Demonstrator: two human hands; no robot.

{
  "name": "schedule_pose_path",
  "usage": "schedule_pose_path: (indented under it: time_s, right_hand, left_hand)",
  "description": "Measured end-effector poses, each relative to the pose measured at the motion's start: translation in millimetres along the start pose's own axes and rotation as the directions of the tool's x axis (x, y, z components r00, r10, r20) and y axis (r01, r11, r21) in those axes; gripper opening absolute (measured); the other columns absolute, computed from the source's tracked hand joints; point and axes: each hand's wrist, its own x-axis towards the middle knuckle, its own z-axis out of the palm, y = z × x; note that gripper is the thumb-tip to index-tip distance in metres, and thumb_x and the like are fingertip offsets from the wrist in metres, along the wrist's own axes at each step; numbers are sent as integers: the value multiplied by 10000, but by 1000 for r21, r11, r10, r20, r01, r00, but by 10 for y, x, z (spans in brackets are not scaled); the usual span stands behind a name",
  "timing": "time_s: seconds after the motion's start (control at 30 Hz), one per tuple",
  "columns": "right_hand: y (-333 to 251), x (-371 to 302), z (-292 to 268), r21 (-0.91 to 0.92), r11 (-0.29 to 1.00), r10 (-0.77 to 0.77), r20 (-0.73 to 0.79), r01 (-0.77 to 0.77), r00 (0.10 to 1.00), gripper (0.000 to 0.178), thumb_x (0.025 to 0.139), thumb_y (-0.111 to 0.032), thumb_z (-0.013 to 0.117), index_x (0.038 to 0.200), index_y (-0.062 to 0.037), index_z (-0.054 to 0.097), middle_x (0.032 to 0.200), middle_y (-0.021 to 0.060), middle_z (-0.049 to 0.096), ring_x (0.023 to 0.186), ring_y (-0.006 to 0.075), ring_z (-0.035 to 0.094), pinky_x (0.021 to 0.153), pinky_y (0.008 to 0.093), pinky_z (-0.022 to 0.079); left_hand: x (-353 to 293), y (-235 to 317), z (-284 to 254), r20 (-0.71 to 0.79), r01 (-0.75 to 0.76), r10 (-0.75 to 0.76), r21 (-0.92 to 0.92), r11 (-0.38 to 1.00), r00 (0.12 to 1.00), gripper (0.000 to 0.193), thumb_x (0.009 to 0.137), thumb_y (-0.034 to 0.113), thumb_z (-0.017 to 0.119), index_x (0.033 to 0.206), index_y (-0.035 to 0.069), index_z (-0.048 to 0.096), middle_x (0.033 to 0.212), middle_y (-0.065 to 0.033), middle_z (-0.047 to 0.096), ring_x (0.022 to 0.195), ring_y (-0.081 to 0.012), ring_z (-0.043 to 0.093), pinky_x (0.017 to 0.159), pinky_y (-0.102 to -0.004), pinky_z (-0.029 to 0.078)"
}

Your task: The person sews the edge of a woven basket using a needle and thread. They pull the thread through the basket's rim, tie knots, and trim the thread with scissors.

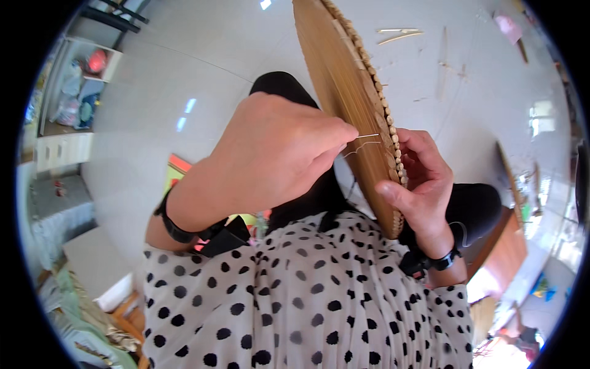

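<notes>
A flat, rounded mat of thin tan stalks (344,80) stands on edge, tilted, over my lap, with cut stalk ends lined along its rim. My left hand (286,150) is closed in a pinch on a thin needle (370,135), whose far end is at the mat's rim. Just below the needle a pale thread (366,144) curves across the mat's face. My right hand (424,175) grips the rim from the right, thumb on the near face and fingers behind it, partly hidden.
Loose stalks (399,35) and bits of debris lie on the pale tiled floor (203,37). On the left stands a shelf unit (61,150) with bagged items. A brown wooden piece (501,243) is by my right knee. Something red and yellow (178,165) shows beyond my left wrist.
</notes>
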Motion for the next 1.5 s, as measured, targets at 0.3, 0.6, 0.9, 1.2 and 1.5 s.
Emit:
schedule_pose_path:
  time_s: [0.3, 0.6, 0.9, 1.2, 1.5]
  right_hand:
    - [-85, -119, 10, -153, 978, 112, -188, -141, 976, 465, 798, 92, 688, 1248, 45, 579, 1128, 45, 581, 1071, 142, 585, 934, 297, 484]
    - [51, -157, 50, -154, 985, 42, -212, -75, 976, 462, 774, 110, 672, 1228, 58, 601, 1141, 51, 590, 1086, 166, 587, 979, 323, 461]
    - [101, -172, 61, -167, 975, 104, -240, -147, 965, 464, 759, 84, 689, 1216, 65, 610, 1113, 37, 592, 1044, 147, 584, 954, 303, 456]
    - [130, -174, 158, -134, 977, 131, -247, -168, 960, 455, 763, 68, 696, 1209, 52, 610, 1107, 24, 588, 1038, 133, 581, 949, 288, 452]
    - [147, -189, 132, -120, 981, 118, -250, -152, 961, 457, 759, 71, 697, 1208, 53, 613, 1118, 35, 580, 1060, 142, 575, 966, 294, 442]
  left_hand:
    - [-36, -77, 320, -68, -16, 18, 29, 999, 997, 161, 761, 30, 695, 920, 57, 683, 697, -81, 641, 587, -279, 619, 490, -358, 453]
    - [-148, -196, 487, -134, -19, 18, -2, 1000, 991, 127, 766, 38, 680, 891, 55, 675, 663, -75, 625, 576, -274, 621, 483, -366, 449]
    - [-229, -262, 498, -168, -33, 26, -42, 999, 985, 120, 756, 37, 684, 875, 53, 675, 653, -74, 621, 567, -271, 617, 473, -361, 447]
    - [-251, -317, 545, -189, -44, 36, -40, 998, 981, 111, 756, 39, 685, 865, 54, 674, 671, -72, 638, 577, -270, 627, 477, -357, 454]
    - [-275, -307, 520, -166, -33, 28, -29, 999, 986, 114, 752, 42, 690, 863, 59, 670, 662, -62, 629, 571, -256, 626, 471, -356, 450]
